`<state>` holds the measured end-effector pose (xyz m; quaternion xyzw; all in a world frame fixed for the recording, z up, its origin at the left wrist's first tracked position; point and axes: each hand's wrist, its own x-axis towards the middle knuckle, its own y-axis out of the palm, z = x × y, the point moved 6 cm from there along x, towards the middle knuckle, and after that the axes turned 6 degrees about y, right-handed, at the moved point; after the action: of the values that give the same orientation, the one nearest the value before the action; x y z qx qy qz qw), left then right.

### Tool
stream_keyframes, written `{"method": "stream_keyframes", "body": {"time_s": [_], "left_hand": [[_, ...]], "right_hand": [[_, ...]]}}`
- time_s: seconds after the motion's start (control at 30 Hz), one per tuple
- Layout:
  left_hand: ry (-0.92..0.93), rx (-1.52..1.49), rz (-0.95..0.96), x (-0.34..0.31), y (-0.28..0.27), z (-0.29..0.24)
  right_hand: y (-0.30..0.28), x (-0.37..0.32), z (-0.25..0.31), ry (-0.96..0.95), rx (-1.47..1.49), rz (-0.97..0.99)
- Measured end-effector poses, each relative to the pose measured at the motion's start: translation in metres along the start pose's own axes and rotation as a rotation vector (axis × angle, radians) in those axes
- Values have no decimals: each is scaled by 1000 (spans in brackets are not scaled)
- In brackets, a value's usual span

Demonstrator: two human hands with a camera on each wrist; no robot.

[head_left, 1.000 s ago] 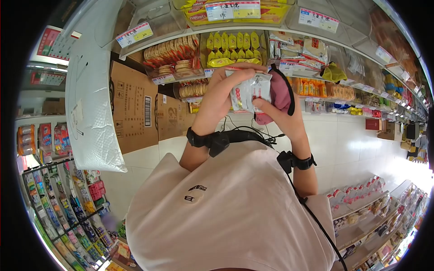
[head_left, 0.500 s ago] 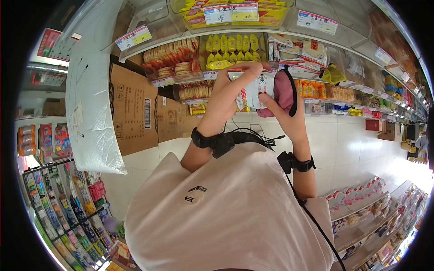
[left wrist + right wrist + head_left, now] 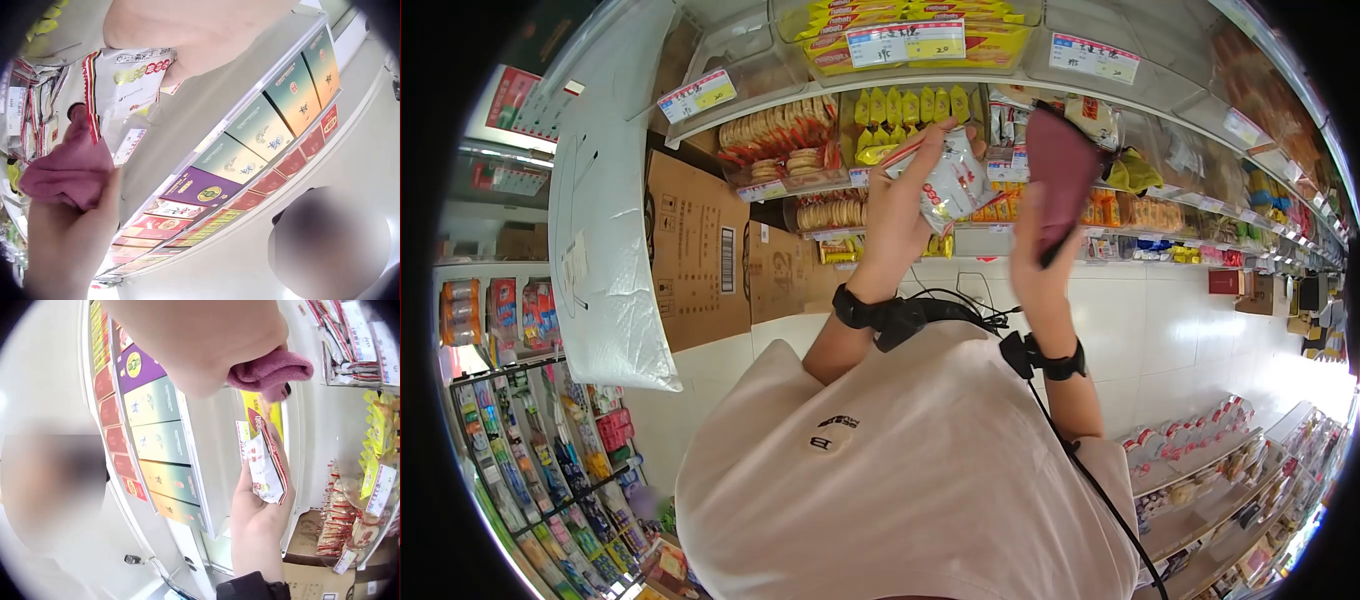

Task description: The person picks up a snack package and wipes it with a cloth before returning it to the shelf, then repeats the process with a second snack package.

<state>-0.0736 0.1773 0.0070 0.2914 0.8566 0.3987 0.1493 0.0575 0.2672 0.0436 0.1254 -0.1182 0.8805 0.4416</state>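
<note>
In the head view my left hand grips a white snack packet with red print, holding it up in front of the shelves. The left wrist view shows the packet with its red-striped crimped edge turned toward the other hand. My right hand holds a folded purple cloth with a black edge, to the right of the packet and apart from it in the head view. Close to the camera in the right wrist view, the cloth pokes out from the curled fingers.
Shelf bins hold yellow-wrapped snacks, round biscuits and white packets. A yellow-green cloth hangs at the shelf edge. Cardboard boxes stand at the left beside a silvery padded sheet. Gift boxes line another shelf.
The right hand has drawn the cloth off the packet, moving right and raising it. The left hand keeps its grip; the packet has tilted and moved slightly left.
</note>
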Motion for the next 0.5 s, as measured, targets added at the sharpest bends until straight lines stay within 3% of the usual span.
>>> {"method": "stream_keyframes", "body": {"time_s": [0.07,0.13,0.2,0.23,0.33,0.4,0.5], "left_hand": [[67,73,-80,1,-15,13],[-14,-189,-33,-13,-1,11],[85,135,10,-4,-10,11],[48,181,-14,2,-15,16],[-62,79,-148,-2,-9,22],[-111,-126,-1,-1,6,12],[-124,-71,58,-3,6,6]], "right_hand": [[30,-11,14,-477,-396,197],[48,-7,28,-513,-479,229],[44,4,4,-428,-382,250],[44,6,-7,-397,-351,239],[49,4,-4,-365,-310,189],[53,-6,11,-417,-377,193],[54,-3,1,-389,-309,232]]}}
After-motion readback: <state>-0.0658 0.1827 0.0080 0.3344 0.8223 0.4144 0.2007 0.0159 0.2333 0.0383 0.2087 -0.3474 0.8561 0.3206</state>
